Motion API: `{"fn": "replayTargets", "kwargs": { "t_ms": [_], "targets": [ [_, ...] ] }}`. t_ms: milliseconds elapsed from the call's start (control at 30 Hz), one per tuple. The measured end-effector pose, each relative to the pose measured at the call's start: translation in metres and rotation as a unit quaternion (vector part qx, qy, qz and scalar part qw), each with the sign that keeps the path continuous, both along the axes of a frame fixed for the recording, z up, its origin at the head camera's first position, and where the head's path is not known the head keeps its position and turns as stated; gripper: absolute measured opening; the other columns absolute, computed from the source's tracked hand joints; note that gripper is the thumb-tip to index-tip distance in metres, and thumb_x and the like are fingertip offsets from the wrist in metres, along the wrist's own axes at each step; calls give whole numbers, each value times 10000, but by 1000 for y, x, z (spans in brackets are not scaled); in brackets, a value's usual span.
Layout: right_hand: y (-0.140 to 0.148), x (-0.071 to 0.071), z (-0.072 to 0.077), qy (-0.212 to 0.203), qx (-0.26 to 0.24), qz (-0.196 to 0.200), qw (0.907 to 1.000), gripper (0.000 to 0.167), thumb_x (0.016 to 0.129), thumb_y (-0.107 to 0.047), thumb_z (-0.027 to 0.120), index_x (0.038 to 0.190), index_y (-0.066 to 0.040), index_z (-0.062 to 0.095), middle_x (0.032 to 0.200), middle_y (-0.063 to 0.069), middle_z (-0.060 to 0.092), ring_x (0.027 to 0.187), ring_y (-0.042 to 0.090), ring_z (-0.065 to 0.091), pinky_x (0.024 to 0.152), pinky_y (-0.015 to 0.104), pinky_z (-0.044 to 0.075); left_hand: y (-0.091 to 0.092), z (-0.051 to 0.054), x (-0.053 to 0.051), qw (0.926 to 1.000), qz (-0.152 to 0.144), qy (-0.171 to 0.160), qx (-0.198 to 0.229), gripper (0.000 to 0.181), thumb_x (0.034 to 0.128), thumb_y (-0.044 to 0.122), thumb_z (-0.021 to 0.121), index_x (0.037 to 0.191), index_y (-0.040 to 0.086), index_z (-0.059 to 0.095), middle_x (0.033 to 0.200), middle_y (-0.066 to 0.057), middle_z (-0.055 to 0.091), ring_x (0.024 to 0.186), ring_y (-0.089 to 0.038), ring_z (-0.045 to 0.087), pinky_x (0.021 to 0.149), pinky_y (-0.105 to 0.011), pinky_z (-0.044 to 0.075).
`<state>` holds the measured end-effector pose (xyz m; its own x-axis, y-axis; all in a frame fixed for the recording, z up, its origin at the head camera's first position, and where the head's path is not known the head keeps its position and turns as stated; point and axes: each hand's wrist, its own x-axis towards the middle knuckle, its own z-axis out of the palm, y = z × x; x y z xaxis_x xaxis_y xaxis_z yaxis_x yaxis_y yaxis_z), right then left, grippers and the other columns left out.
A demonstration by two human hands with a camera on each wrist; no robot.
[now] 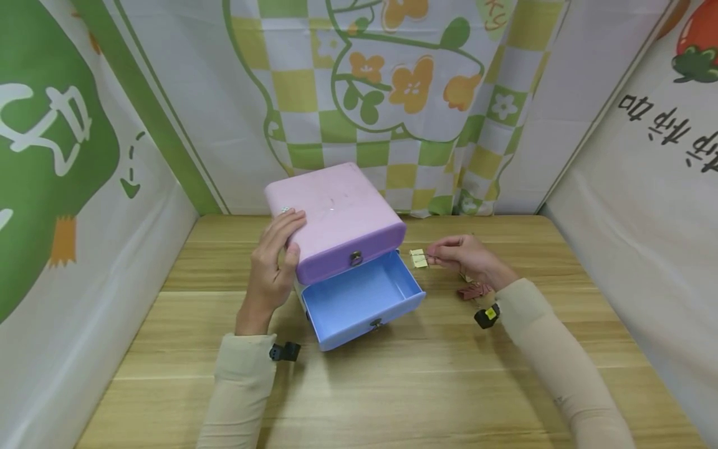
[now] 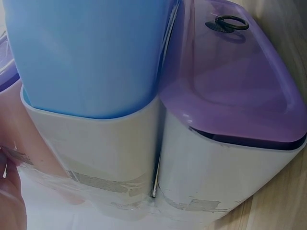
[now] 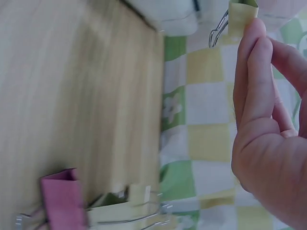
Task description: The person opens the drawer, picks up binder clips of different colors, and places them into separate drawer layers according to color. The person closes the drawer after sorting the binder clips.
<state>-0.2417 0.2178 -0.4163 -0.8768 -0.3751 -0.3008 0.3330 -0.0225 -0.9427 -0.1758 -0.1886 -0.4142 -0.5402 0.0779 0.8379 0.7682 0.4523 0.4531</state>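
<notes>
My left hand (image 1: 269,268) rests on the left side of the pink top unit (image 1: 336,212) of a drawer box, fingers lying over its top edge. Below the purple drawer front, a blue drawer (image 1: 364,305) is pulled out, and its visible inside holds nothing. To the right of the box, my right hand (image 1: 468,255) pinches a yellow binder clip (image 1: 418,258) by a wire handle, held off the table. In the right wrist view the same yellow clip (image 3: 241,19) is at the fingertips of my hand (image 3: 268,124).
On the wooden table (image 1: 437,386), a dark pink binder clip (image 1: 473,291) lies under my right wrist, with another yellow clip (image 3: 120,213) beside it. In the left wrist view, a closed purple drawer (image 2: 240,81) sits below the blue one. A patterned curtain (image 1: 370,153) hangs behind.
</notes>
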Motion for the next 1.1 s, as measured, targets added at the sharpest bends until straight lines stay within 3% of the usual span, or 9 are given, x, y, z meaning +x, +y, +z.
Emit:
{"fn": "replayTargets", "kwargs": {
  "t_ms": [333,667,900,1100],
  "targets": [
    [-12,12,35,177,109,212,9996,173,994,9,661,1050,-74,802,1002,59,815,887,125,795,884,206,647,1,0,0,10000,38,-68,-17,495,979,198,441,1397,65,670,1501,-102,640,1500,-321,493,1333,-428,328],
    [-37,36,39,544,501,794,9941,291,986,24,657,1256,132,670,1091,69,786,952,165,790,981,312,644,0,0,0,10000,2,-44,16,487,978,179,447,1393,54,669,1494,-113,643,1497,-333,494,1332,-429,330],
    [-62,53,45,836,931,1429,9818,337,1004,-75,679,1274,128,668,1064,62,817,963,158,800,1017,395,635,0,1,1,10000,56,-22,-49,493,981,196,439,1388,43,669,1493,-117,643,1493,-332,498,1328,-429,337],
    [-89,64,50,914,833,1927,9734,289,1007,-89,676,1232,90,708,1053,120,818,982,192,800,989,387,650,0,1,1,9999,76,-80,-63,495,984,214,439,1386,42,670,1496,-114,642,1494,-323,499,1327,-427,339]
  ]
}}
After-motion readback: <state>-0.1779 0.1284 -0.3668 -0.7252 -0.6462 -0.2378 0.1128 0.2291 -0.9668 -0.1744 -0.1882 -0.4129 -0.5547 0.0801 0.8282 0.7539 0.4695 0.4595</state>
